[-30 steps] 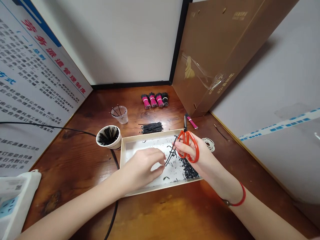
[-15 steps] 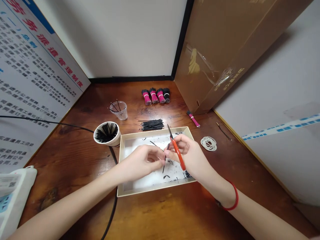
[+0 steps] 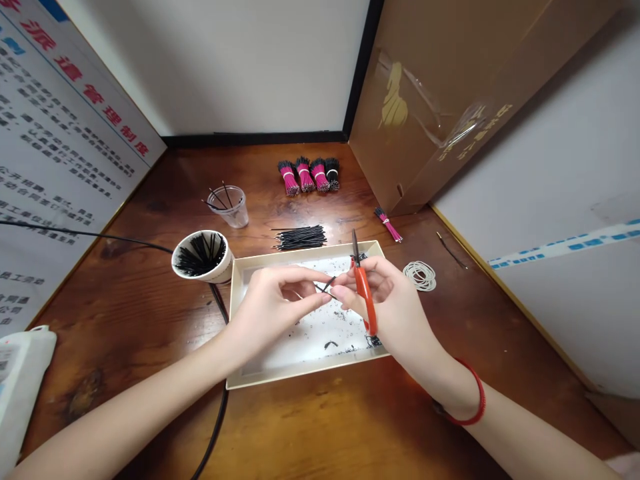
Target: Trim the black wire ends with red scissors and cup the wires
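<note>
We are pinching a thin black wire (image 3: pixel 326 287) between the fingertips of our nearly closed left hand (image 3: pixel 275 310) over the cream tray (image 3: pixel 310 371), our right hand (image 3: pixel 387 303) gripping red-handled scissors (image 3: pixel 363 293), blades toward twelve o'clock, with the tray's rim beyond them.

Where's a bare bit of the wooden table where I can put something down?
The widest bare wood on the table runs along the near edge of the white tray, right of the black cable. Another patch lies right of the white rubber bands. It's crowded at the tray, under the left hand and right hand, and behind it, by the paper cup, clear plastic cup and pink wire bundles.
</note>
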The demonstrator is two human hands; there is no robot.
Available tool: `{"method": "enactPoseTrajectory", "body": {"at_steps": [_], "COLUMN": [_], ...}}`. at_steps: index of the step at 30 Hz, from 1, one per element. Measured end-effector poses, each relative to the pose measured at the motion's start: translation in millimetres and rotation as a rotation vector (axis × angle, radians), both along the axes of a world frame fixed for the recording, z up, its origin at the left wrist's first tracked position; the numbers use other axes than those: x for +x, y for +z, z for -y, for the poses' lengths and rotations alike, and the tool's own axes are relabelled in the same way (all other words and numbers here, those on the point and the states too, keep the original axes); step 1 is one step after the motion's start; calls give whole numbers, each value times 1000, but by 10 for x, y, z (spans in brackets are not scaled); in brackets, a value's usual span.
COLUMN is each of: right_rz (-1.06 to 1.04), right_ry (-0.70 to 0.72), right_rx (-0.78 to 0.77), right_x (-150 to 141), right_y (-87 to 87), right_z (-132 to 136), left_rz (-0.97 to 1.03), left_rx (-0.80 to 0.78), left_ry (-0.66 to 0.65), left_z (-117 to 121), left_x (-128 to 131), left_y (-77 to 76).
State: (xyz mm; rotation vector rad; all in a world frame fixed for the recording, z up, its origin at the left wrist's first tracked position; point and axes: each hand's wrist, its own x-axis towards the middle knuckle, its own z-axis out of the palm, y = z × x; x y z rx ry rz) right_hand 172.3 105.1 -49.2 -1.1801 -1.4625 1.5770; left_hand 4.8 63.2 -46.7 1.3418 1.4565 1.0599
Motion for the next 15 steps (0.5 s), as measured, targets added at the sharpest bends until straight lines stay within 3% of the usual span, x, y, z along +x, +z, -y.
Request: {"method": "enactPoseTrajectory", "body": {"at_steps": [7,15], "right_rz": [-58,-54], "right_ry": [-21,32], "right_rx": [49,74], "right_x": [-7,-29], "right_y": [-26,10], "right_z": [4,24], "left_rz": [-148,-91], "left_rx": [115,121], "left_ry": [-4,15], "left_z": [37,59], "left_x": [-18,-25], "left_y": [-17,-16]}}
